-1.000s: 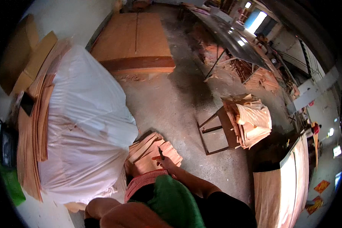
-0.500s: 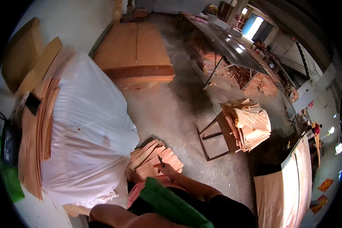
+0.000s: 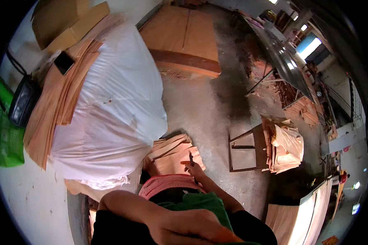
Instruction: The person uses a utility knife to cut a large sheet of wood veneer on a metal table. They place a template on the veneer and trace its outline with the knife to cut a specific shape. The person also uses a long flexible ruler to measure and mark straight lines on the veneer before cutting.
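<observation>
R hand (image 3: 195, 168) grip closed on dark tool (image 3: 191, 156) over wood sheets (image 3: 171, 154) by white cover (image 3: 110, 110). L hand (image 3: 196, 228) near green cloth (image 3: 206, 200), grip unclear. Prob. cloth step; next needs L free.

An unevenly darkened, grey concrete floor (image 3: 192, 106) lies between a whitish wall (image 3: 129, 12) and a long, dark, glossy-topped table (image 3: 282, 57); a bright rectangular opening (image 3: 310, 48) glares at upper right.
</observation>
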Demonstrator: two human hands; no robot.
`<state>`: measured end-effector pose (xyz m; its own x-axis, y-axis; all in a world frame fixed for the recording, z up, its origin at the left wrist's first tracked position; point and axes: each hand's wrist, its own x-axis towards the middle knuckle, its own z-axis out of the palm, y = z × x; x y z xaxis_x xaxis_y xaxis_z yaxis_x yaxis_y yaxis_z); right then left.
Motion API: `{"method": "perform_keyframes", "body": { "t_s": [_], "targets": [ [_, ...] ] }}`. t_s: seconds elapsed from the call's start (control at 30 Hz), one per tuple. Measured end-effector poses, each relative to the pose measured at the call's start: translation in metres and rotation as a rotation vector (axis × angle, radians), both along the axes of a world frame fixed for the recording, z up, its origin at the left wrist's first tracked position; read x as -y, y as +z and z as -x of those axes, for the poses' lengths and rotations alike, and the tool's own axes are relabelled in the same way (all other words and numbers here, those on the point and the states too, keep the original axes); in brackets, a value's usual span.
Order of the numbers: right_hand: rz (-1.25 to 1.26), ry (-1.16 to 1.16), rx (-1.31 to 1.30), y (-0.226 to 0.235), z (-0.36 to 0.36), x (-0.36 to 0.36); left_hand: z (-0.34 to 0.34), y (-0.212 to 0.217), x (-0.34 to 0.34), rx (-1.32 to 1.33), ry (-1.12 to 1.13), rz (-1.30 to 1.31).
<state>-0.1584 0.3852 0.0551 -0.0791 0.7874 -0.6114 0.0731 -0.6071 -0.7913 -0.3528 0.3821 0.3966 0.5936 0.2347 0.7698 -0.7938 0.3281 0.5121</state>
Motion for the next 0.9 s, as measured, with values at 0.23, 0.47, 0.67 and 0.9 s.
{"method": "perform_keyframes", "body": {
  "t_s": [0.23,0.47,0.67,0.9],
  "targets": [
    [-0.016,0.01,0.003,0.003,0.001,0.002,0.014,0.004,-0.018,-0.008,-0.002,-0.091],
    [-0.129,0.06,0.032,-0.013,0.014,0.004,0.017,-0.005,-0.02,0.027,0.054,-0.108],
    [-0.059,0.099,0.119,-0.048,0.007,0.009,0.006,-0.014,-0.02,0.029,0.051,-0.06],
    [-0.11,0.113,0.133,-0.046,0.01,0.004,0.008,-0.015,-0.012,0.041,0.058,-0.042]
  ]
}}
